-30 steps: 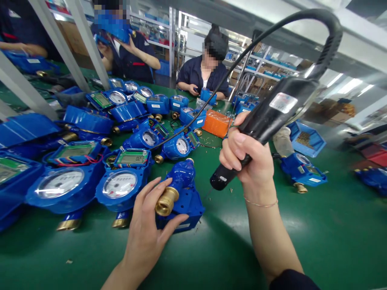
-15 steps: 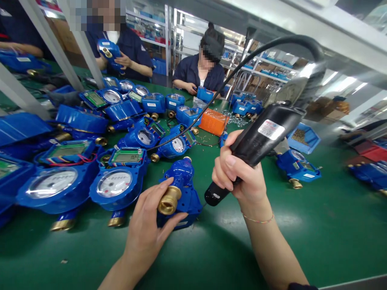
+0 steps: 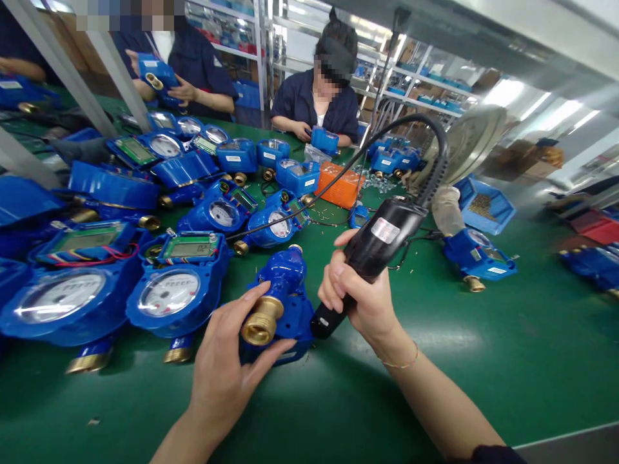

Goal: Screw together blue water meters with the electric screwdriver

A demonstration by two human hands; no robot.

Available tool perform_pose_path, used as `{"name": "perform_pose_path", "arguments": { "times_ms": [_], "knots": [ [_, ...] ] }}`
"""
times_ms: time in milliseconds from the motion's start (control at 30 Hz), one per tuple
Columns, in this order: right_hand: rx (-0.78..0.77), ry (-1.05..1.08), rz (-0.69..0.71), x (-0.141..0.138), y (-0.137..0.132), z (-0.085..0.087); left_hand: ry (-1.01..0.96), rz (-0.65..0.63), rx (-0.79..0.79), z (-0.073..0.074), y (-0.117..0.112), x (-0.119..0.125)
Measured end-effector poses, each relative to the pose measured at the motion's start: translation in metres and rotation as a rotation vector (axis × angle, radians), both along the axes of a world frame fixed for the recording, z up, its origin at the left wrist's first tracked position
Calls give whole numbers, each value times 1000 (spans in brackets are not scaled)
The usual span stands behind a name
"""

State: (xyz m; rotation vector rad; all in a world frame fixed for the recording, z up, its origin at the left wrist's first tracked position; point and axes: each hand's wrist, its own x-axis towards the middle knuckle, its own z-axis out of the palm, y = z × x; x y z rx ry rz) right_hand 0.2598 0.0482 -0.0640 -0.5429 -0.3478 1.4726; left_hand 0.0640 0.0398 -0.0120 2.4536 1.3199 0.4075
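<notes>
In right hand (image 3: 360,299), screwdriver (image 3: 382,235) slanting, tip down-left

A blue water meter (image 3: 290,283) is steadied on a green table (image 3: 483,348) by the left hand (image 3: 225,377), with thumb and fingers closed around its brass threaded end (image 3: 261,320). A black electric screwdriver (image 3: 374,241) is gripped in the right hand (image 3: 360,299) and tilted, its lower end just beside the meter. Its cable (image 3: 338,175) is arched above. Dial-faced meters (image 3: 169,293) are crowded at the left. Across the table, a person in a dark uniform (image 3: 314,109) is seated near an orange box (image 3: 341,188).
</notes>
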Motion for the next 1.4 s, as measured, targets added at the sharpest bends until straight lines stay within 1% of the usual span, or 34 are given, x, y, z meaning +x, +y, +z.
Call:
{"name": "perform_pose_path", "arguments": {
  "times_ms": [100, 267, 467, 600, 733, 833, 933, 1000, 1033, 1100, 1133, 1167, 1200, 1233, 1267, 1333, 1367, 1400],
  "knots": [
    [-36, -7, 15, -2, 2, 2, -4, 8, -1, -2, 0, -1],
    [-2, 49, 57, -3, 3, 2, 2, 19, 3, -6, -2, -5],
    [53, 106, 102, 3, 4, -1, 55, -9, 42, -11, -4, -10],
    [81, 129, 126, 6, 9, -2, 67, -42, 65, -11, -3, -11],
    [89, 131, 153, 7, 14, -1, 82, 2, 66, -7, -7, -3],
    [108, 81, 165, 15, 20, 1, 114, -4, 120, -3, -15, 12],
    [122, 10, 151, 35, 36, 9, 173, -50, 193, 5, -27, 28],
    [145, -16, 151, 54, 51, 18, 255, -87, 219, 15, -31, 34],
    [155, -23, 165, 64, 57, 23, 295, -127, 220, 21, -30, 33],
    [161, -53, 223, 80, 66, 30, 342, -232, 150, 35, -18, 26],
    [160, -75, 254, 86, 67, 32, 329, -302, 78, 42, -8, 21],
    [158, -98, 281, 89, 67, 33, 300, -335, -21, 48, 5, 15],
    [152, -122, 300, 89, 65, 33, 234, -358, -91, 52, 20, 10],
    [143, -143, 311, 88, 62, 33, 222, -359, -145, 54, 36, 7],
    [128, -158, 312, 86, 59, 31, 258, -351, -201, 54, 51, 6],
    [88, -179, 302, 80, 53, 29, 292, -506, -414, 49, 76, 12],
    [68, -185, 294, 77, 51, 29, 337, -582, -542, 44, 84, 17],
    [52, -191, 284, 76, 50, 31, 340, -633, -644, 38, 90, 24]
  ]
}}
